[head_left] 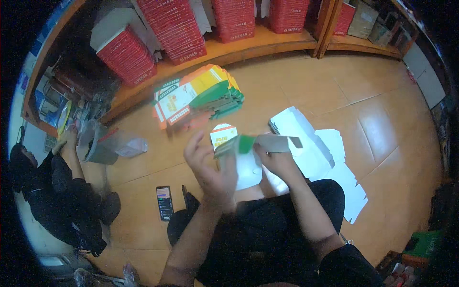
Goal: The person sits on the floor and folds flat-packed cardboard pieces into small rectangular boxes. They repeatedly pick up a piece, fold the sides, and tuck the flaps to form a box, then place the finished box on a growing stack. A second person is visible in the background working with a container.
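In front of my lap a partly folded carton [246, 144], green and white with a grey inner side, is held in the air. My right hand [279, 162] pinches it near its right flap. My left hand [205, 165], smeared by motion, is raised at the carton's left side with its fingers apart; whether it touches the carton I cannot tell. Just behind lies a small white carton piece [224, 131] with yellow print. Below the held carton is a white sheet [247, 176], its lower part near my lap. Flat white carton blanks [303, 138] lie to the right.
A fanned pile of printed cartons [201, 95] lies on the tiled floor ahead. Red box stacks [234, 21] fill a wooden shelf [258, 48]. A phone [164, 203] lies left of my knee. Farther left are a clear bag [131, 147], a grey bin [100, 148] and another person [62, 201].
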Available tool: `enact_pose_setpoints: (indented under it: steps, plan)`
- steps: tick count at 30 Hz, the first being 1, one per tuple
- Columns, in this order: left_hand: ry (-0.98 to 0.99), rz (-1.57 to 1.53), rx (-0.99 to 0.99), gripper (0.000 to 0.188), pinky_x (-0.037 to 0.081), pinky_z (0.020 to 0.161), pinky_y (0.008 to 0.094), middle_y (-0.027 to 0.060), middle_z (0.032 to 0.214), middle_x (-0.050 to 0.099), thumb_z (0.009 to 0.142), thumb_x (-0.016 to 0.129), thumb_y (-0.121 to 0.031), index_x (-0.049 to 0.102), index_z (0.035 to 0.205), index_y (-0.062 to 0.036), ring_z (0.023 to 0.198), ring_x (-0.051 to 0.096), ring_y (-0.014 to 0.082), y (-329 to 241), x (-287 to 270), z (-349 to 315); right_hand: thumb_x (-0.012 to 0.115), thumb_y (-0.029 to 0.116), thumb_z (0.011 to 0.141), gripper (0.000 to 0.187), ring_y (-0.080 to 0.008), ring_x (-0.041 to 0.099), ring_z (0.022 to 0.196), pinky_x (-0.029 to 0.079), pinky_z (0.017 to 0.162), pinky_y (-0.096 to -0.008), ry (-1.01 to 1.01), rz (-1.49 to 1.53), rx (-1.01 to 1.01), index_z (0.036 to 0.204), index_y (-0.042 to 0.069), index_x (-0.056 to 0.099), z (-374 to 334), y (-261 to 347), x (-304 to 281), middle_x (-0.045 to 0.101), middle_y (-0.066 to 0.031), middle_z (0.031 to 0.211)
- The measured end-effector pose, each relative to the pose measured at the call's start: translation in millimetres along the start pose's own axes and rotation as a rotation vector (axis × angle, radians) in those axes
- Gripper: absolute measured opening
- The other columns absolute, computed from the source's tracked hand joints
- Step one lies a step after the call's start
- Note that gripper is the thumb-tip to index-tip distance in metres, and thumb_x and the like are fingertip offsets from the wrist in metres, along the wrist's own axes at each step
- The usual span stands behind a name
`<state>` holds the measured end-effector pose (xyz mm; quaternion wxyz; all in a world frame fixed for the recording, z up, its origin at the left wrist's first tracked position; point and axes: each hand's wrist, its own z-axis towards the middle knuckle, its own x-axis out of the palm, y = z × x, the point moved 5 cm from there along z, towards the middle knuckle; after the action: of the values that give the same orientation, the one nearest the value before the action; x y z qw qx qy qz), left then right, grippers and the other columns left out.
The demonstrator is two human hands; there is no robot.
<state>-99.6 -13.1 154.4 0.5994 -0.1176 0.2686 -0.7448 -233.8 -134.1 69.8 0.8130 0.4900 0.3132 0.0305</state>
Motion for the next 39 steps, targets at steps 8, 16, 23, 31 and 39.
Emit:
enact_pose_setpoints:
  steps: [8,16,23,31,39]
  plan:
    - [0.276,-0.129,-0.17,0.014,0.051,0.063,0.0247,0.0113,0.096,0.073,0.079,0.072,0.007,0.065,0.086,-0.0024,0.08,0.068,0.0149,20,-2,1,0.079,0.021,0.079,0.032,-0.0329,0.069,0.078,0.055,0.071,-0.0389,0.178,-0.299,0.316,0.101,0.0,0.069,1,-6,14,0.069,-0.02,0.096]
    - [0.226,-0.13,-0.129,0.023,0.052,0.066,0.0306,0.0088,0.095,0.073,0.069,0.071,0.01,0.066,0.084,-0.0057,0.078,0.066,0.0223,32,0,-5,0.081,0.018,0.078,0.035,-0.0181,0.062,0.082,0.051,0.077,-0.0319,-0.242,0.058,0.156,0.102,0.001,0.063,5,10,0,0.062,-0.0087,0.097]
    - [0.445,-0.011,0.133,0.02,0.053,0.071,0.0349,0.0074,0.093,0.072,0.068,0.073,0.006,0.069,0.084,-0.0065,0.08,0.065,0.0265,9,3,-7,0.07,0.011,0.091,0.014,-0.0094,0.06,0.082,0.048,0.075,-0.0252,-0.133,0.509,0.245,0.099,-0.001,0.066,-4,30,-13,0.067,-0.0041,0.089]
    - [0.378,-0.261,-0.242,0.013,0.052,0.077,0.0343,0.0093,0.091,0.071,0.077,0.072,0.003,0.067,0.087,-0.0046,0.083,0.066,0.0241,12,8,-18,0.068,0.003,0.091,0.011,-0.0084,0.057,0.072,0.046,0.065,-0.0228,-0.184,0.764,0.366,0.1,-0.003,0.068,-6,25,-14,0.068,-0.0044,0.085]
    - [0.363,-0.518,-0.354,0.012,0.046,0.093,0.0349,0.0163,0.107,0.061,0.084,0.064,0.005,0.062,0.096,0.0021,0.1,0.06,0.0248,8,6,-26,0.068,0.011,0.093,0.017,-0.0107,0.061,0.079,0.05,0.073,-0.0251,-0.047,0.876,0.362,0.103,-0.002,0.068,-16,28,8,0.069,-0.0058,0.088]
